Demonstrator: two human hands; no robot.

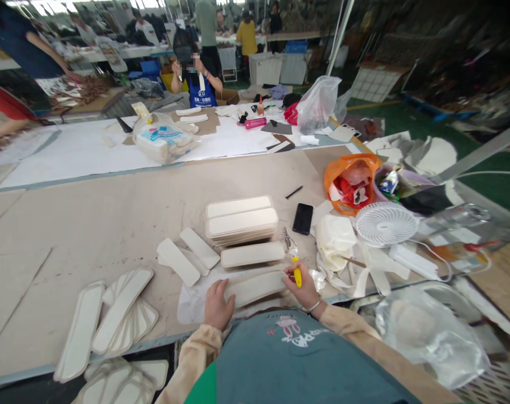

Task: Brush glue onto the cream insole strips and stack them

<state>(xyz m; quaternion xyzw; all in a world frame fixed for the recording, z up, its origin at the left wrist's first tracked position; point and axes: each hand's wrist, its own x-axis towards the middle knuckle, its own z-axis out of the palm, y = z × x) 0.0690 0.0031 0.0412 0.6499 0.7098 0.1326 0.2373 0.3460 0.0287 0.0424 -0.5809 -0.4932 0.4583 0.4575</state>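
Note:
A pale, long strip with rounded ends [257,287] lies before me at the table's front edge, slightly bowed. My left hand [219,304] grips its left end, thumb near me and fingers over the far side. At the other end, the fingertips of my right hand [306,292] touch the strip. A yellow-handled tool [297,276] with a metal end sits in that right hand; its exact kind is unclear. Just beyond lies a single strip stack [252,255], and behind it a taller double stack [242,217]. Loose strips [179,261] lie to the left.
More fanned strips [122,311] lie at front left. Right of the stacks are a black phone [302,219], a white fan [386,223], an orange bag [350,182] and a white cloth bundle [336,238]. A co-worker [202,92] sits across the table.

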